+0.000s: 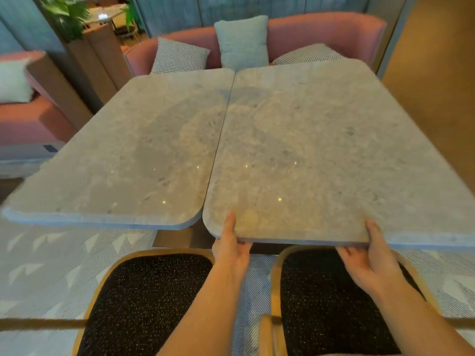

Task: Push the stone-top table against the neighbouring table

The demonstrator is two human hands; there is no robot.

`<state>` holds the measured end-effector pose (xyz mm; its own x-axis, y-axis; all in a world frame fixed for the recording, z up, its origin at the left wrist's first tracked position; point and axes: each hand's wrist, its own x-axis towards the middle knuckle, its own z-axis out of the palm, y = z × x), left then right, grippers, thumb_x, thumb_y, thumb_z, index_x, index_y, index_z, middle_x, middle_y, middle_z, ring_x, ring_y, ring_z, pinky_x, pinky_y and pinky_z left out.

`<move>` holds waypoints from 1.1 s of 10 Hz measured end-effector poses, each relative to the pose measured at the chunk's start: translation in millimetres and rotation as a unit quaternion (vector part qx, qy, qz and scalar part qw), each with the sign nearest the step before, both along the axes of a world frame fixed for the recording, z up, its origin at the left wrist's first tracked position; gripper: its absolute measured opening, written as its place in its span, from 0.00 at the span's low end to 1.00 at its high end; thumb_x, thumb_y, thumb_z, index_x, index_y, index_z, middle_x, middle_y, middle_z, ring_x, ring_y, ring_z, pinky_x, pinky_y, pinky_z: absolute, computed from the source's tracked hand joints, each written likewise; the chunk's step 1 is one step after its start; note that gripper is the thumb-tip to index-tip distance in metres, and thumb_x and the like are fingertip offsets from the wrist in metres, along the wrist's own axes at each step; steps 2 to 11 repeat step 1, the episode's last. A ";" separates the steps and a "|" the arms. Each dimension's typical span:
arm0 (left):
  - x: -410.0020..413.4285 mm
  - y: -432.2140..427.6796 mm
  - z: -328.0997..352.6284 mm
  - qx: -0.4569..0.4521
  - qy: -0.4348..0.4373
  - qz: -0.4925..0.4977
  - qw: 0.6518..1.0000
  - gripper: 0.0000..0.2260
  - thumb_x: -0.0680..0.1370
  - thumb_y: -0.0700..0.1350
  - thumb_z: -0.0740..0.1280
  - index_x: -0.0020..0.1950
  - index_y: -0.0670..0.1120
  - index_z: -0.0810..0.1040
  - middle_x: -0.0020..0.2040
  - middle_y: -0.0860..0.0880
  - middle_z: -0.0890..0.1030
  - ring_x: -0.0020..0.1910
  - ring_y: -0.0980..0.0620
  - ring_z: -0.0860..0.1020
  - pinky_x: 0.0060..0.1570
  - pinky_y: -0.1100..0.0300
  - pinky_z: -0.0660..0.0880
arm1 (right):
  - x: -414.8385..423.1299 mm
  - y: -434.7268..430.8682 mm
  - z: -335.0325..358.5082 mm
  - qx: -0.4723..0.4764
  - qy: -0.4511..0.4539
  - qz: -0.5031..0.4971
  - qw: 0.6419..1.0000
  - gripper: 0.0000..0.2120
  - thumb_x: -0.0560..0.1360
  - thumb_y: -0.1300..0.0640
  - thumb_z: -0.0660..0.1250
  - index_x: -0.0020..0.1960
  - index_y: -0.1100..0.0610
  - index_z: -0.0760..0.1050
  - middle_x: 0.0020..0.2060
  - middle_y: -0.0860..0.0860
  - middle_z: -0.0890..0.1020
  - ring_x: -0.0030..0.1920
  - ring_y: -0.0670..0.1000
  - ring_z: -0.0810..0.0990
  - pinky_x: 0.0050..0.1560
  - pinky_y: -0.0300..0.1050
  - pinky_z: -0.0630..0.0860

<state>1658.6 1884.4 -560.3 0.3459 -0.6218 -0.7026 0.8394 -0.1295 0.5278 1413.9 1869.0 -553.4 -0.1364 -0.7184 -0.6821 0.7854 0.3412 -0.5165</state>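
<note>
Two grey stone-top tables fill the middle of the view. The right stone-top table (321, 150) lies edge to edge with the neighbouring table (133, 150) on the left; only a thin dark seam shows between them, widening to a small notch at their rounded near corners. My left hand (231, 242) grips the right table's near edge close to its left corner, thumb on top and fingers under the slab. My right hand (370, 255) grips the same edge further right in the same way.
Two wooden chairs with dark speckled seats, one (144, 299) on the left and one (331, 301) on the right, stand under my arms. A pink sofa (321, 34) with cushions runs behind the tables. Another pink seat (28, 119) stands at the left. Patterned carpet (46, 253) covers the floor.
</note>
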 end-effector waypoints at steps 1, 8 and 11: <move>4.5 24.1 35.3 0.057 -0.015 -0.065 0.996 0.29 0.86 0.52 0.69 0.84 0.43 0.65 0.80 0.37 0.73 0.78 0.37 0.75 0.68 0.44 0.78 | 4.0 38.9 28.2 0.009 0.036 0.159 0.987 0.10 0.83 0.48 0.66 0.60 0.53 0.77 0.57 0.61 0.83 0.58 0.62 0.84 0.70 0.62 0.76; 4.5 24.1 35.3 0.057 -0.015 -0.065 0.996 0.29 0.86 0.52 0.69 0.84 0.43 0.65 0.80 0.37 0.73 0.78 0.37 0.75 0.68 0.44 0.78 | 4.0 38.9 28.2 0.009 0.036 0.159 0.987 0.10 0.83 0.48 0.66 0.60 0.53 0.77 0.57 0.61 0.83 0.58 0.62 0.84 0.70 0.62 0.76; 4.5 24.1 35.3 0.057 -0.015 -0.065 0.996 0.29 0.86 0.52 0.69 0.84 0.43 0.65 0.80 0.37 0.73 0.78 0.37 0.75 0.68 0.44 0.78 | 4.0 38.9 28.2 0.009 0.036 0.159 0.987 0.10 0.83 0.48 0.66 0.60 0.53 0.77 0.57 0.61 0.83 0.58 0.62 0.84 0.70 0.62 0.76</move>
